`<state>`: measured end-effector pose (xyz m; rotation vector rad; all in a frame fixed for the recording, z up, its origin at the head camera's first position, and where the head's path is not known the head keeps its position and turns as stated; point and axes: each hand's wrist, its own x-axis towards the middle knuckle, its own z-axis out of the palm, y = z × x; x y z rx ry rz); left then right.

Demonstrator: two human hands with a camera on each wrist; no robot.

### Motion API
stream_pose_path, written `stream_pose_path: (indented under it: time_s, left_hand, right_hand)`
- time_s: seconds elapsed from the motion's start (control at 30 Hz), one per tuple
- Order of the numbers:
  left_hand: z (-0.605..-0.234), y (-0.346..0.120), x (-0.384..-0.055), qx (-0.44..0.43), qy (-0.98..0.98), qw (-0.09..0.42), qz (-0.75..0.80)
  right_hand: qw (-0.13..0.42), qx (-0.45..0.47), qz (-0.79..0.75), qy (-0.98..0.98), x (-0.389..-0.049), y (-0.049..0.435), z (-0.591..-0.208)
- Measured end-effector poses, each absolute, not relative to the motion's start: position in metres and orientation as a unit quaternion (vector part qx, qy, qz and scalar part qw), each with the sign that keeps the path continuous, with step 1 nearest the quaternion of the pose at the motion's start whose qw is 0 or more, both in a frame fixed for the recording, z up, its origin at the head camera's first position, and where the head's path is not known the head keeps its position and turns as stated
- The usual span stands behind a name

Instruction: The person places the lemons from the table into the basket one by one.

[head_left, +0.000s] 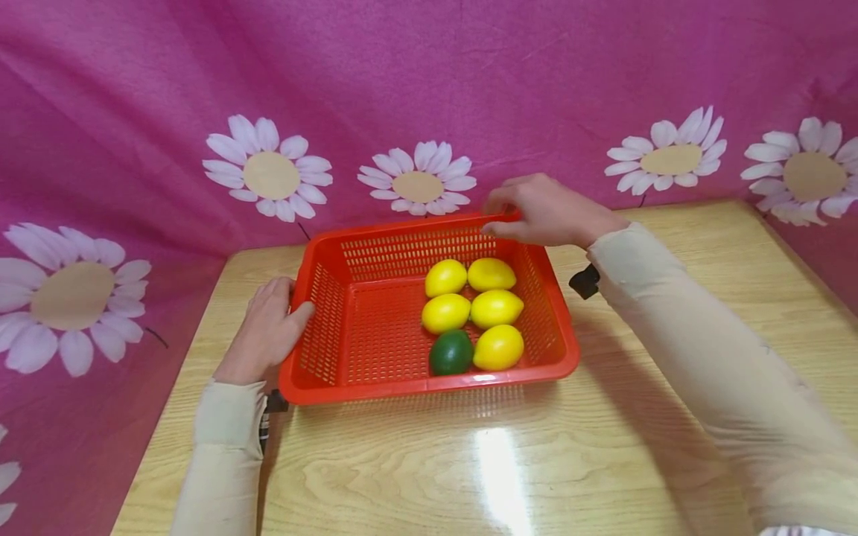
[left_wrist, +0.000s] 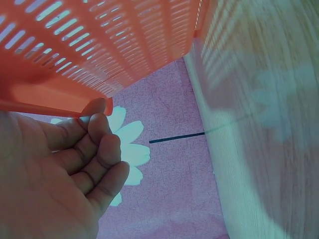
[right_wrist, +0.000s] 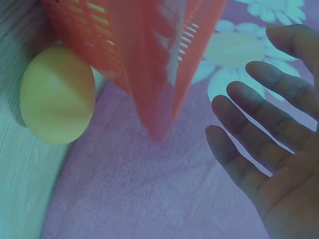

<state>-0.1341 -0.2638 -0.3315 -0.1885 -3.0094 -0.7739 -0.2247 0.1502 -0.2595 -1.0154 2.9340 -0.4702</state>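
A red plastic basket (head_left: 382, 385) with slotted walls sits on the wooden table. Several yellow lemons (head_left: 445, 313) and one dark green fruit (head_left: 451, 353), much like an avocado, lie in its right half. My left hand (head_left: 267, 327) grips the left rim, thumb over the top. The left wrist view shows its fingers (left_wrist: 107, 149) bent beneath the rim. Over the back right corner hovers my right hand (head_left: 539, 208), holding nothing. Its fingers look spread and apart from the basket in the right wrist view, where a yellow fruit (right_wrist: 57, 94) appears on the table outside the basket.
A pink cloth (head_left: 375, 74) with large white daisies hangs behind and to the left of the table (head_left: 402, 469). Light reflects off the tabletop in front of the basket. That outside yellow fruit cannot be made out in the head view.
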Motion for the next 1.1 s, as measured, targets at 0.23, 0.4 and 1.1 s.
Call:
stream_pose_path:
  time_s: [0.23,0.4,1.1]
  left_hand:
    - [-0.332,-0.265,-0.134,-0.064,-0.966,0.013,-0.249]
    - [-0.332,-0.265,-0.134,-0.067,-0.966,0.014,-0.248]
    - [-0.331,-0.265,-0.134,-0.066,-0.965,0.020,-0.252]
  right_hand:
    - [-0.006,-0.291,-0.164,0.942,-0.224,0.165,-0.258]
    - [-0.020,-0.292,-0.174,0.940,-0.223,0.173,-0.262]
    - [-0.094,-0.229,-0.285,0.926,-0.221,0.202,-0.304]
